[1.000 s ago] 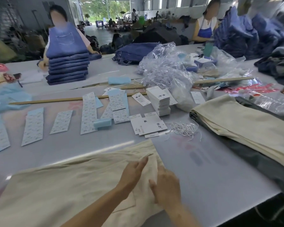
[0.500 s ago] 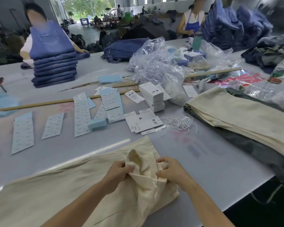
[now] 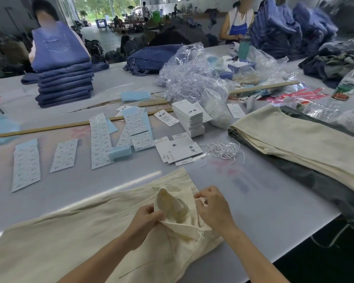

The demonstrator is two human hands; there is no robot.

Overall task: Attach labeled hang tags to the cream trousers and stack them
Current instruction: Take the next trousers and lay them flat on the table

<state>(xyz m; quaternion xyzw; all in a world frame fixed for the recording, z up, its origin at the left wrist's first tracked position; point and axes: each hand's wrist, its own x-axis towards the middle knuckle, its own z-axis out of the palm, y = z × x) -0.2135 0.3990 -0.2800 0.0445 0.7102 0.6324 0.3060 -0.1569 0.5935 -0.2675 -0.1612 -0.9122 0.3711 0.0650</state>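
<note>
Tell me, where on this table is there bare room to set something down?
Free: the grey table between the cream trousers, the white strings and the folded pile on the right. Also a strip between trousers and sticker sheets. Crowded: around the hang tags and plastic bags.

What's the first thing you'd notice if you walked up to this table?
Two hands at the near edge: the left hand and right hand pinch the bunched top of the cream trousers. Behind them lie the white hang tags in a stack and a tangle of white string. At the far left stands a neat pile of blue jeans.
</note>
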